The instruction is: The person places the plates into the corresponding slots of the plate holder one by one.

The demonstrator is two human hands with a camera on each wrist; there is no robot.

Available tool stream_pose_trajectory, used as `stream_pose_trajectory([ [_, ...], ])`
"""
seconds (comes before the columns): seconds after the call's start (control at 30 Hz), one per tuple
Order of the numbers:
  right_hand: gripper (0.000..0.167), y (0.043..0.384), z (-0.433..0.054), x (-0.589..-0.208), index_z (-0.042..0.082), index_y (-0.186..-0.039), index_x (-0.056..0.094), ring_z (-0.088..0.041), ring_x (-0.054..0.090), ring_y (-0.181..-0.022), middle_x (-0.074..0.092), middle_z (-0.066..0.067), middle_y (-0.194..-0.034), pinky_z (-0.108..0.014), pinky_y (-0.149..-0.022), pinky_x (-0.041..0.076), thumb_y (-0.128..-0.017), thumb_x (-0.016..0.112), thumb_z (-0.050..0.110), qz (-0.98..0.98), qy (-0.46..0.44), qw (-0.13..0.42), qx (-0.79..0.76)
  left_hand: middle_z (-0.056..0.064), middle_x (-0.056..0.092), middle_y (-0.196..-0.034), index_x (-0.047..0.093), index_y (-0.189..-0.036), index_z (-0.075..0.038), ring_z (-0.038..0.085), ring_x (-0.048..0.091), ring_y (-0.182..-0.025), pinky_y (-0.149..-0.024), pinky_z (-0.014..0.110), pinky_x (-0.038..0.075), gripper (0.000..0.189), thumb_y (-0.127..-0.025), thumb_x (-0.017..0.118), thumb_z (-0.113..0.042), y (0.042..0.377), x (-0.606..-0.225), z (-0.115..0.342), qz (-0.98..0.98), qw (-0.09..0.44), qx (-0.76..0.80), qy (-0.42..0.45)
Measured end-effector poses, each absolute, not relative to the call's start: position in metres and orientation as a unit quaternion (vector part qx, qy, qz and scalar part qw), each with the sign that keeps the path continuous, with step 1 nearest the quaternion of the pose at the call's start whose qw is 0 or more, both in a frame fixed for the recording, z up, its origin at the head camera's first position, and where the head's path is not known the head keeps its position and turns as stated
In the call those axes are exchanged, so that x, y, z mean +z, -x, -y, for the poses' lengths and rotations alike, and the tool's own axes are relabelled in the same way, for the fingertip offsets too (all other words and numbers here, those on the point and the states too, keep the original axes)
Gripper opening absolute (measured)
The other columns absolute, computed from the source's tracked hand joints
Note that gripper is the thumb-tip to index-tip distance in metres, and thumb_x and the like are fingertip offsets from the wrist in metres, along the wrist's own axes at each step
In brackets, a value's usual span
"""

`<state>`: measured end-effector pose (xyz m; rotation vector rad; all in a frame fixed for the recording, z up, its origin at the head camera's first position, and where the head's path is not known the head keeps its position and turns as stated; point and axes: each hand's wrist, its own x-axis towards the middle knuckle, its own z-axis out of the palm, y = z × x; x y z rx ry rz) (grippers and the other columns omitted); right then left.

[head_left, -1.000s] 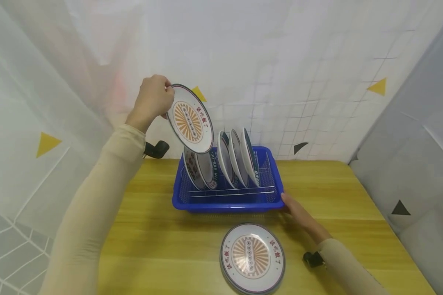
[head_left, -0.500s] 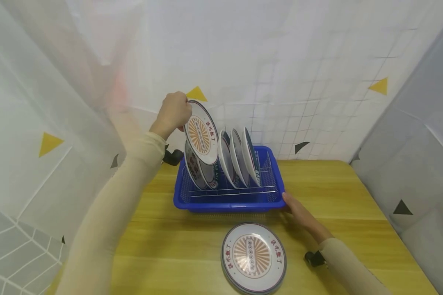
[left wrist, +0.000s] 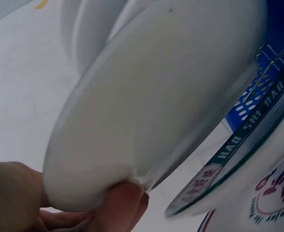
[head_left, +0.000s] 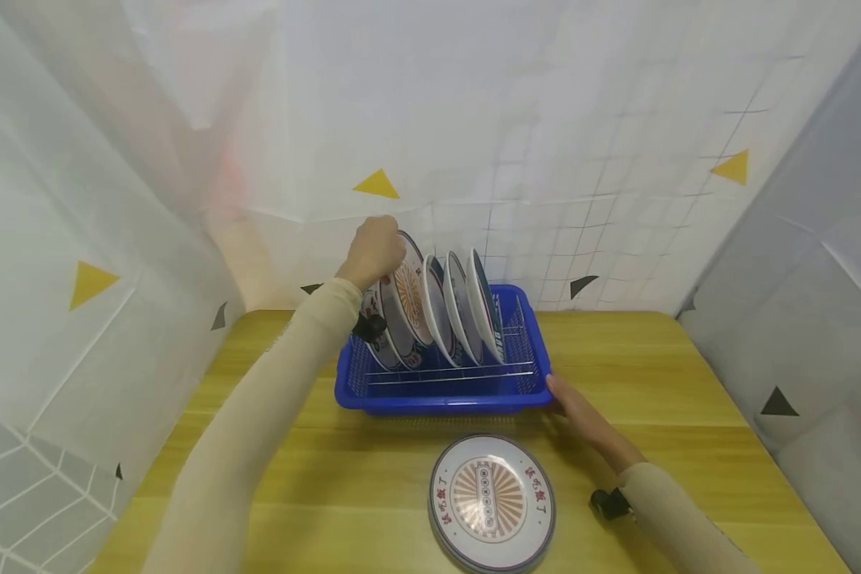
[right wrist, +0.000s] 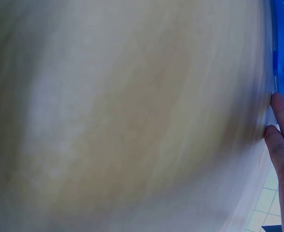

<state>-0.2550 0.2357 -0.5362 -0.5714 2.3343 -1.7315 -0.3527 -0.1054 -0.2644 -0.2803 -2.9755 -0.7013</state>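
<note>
In the head view my left hand (head_left: 375, 253) pinches a white plate (head_left: 410, 292) with an orange sunburst by its upper left edge. This plate stands tilted in the blue basket (head_left: 441, 406), between two dishes (head_left: 397, 333) on the left and three upright dishes (head_left: 458, 307) on the right. The left wrist view shows its plain white underside (left wrist: 151, 96) with the thumb against it. My right hand (head_left: 581, 414) touches the basket's front right corner. Its fingers (right wrist: 279, 145) lie fairly straight beside the blue wall in the right wrist view; the thumb is out of that view.
A wire rack (head_left: 473, 375) inside the basket keeps the dishes on edge. In front of the basket, a stack of similar plates (head_left: 493, 502) lies flat on the wooden table (head_left: 330, 494). A white sheet (head_left: 545, 119) hangs behind.
My left hand has moved right and down, bringing the plate from above the basket into it, beside the upright dishes. The right hand and the plate stack have stayed put.
</note>
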Motion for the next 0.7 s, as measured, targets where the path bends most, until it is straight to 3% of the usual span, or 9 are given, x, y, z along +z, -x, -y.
stream_pose_trajectory([
  [0.13, 0.065, 0.254, -0.235, -0.535, -0.014, -0.146, 0.027, -0.004, 0.057, -0.118, 0.046, -0.035, -0.14, -0.057, -0.106, 0.04, -0.109, 0.013, 0.037, -0.79, 0.189, 0.085, -0.577, 0.021, 0.067, -0.091, 0.06, -0.103, 0.007, 0.024, 0.071, -0.056, -0.042, 0.02, 0.047, 0.024, -0.096, 0.039, -0.002, 0.356, -0.278, 0.1, 0.968, 0.023, -0.231, 0.093],
  [0.3, 0.065, 0.251, -0.229, -0.531, -0.015, -0.145, 0.027, -0.033, 0.054, -0.127, 0.045, -0.035, -0.14, -0.055, -0.107, 0.041, -0.109, 0.013, 0.037, -0.791, 0.185, 0.086, -0.577, 0.019, 0.064, -0.095, 0.06, -0.105, 0.005, 0.023, 0.067, -0.06, -0.048, 0.024, 0.051, 0.024, -0.093, 0.04, -0.002, 0.357, -0.292, 0.098, 0.968, 0.01, -0.236, 0.081],
  [0.37, 0.065, 0.25, -0.227, -0.531, -0.016, -0.145, 0.027, -0.039, 0.051, -0.128, 0.045, -0.036, -0.14, -0.056, -0.107, 0.04, -0.109, 0.013, 0.037, -0.79, 0.186, 0.087, -0.578, 0.02, 0.064, -0.097, 0.059, -0.104, 0.004, 0.023, 0.066, -0.06, -0.049, 0.025, 0.053, 0.024, -0.092, 0.04, -0.002, 0.357, -0.296, 0.098, 0.968, -0.001, -0.24, 0.073],
  [0.57, 0.064, 0.248, -0.227, -0.531, -0.015, -0.145, 0.027, -0.034, 0.053, -0.127, 0.044, -0.036, -0.14, -0.053, -0.107, 0.042, -0.109, 0.013, 0.036, -0.794, 0.185, 0.085, -0.572, 0.027, 0.064, -0.112, 0.06, -0.102, 0.003, 0.024, 0.07, -0.056, -0.054, 0.032, 0.059, 0.026, -0.091, 0.038, -0.003, 0.359, -0.301, 0.098, 0.967, -0.028, -0.247, 0.055],
  [0.7, 0.066, 0.25, -0.229, -0.53, -0.014, -0.146, 0.026, -0.043, 0.049, -0.128, 0.043, -0.036, -0.141, -0.054, -0.107, 0.041, -0.109, 0.013, 0.038, -0.793, 0.183, 0.085, -0.574, 0.024, 0.068, -0.102, 0.061, -0.095, 0.002, 0.023, 0.071, -0.058, -0.058, 0.033, 0.06, 0.021, -0.09, 0.043, -0.004, 0.361, -0.299, 0.097, 0.966, -0.063, -0.242, 0.064],
])
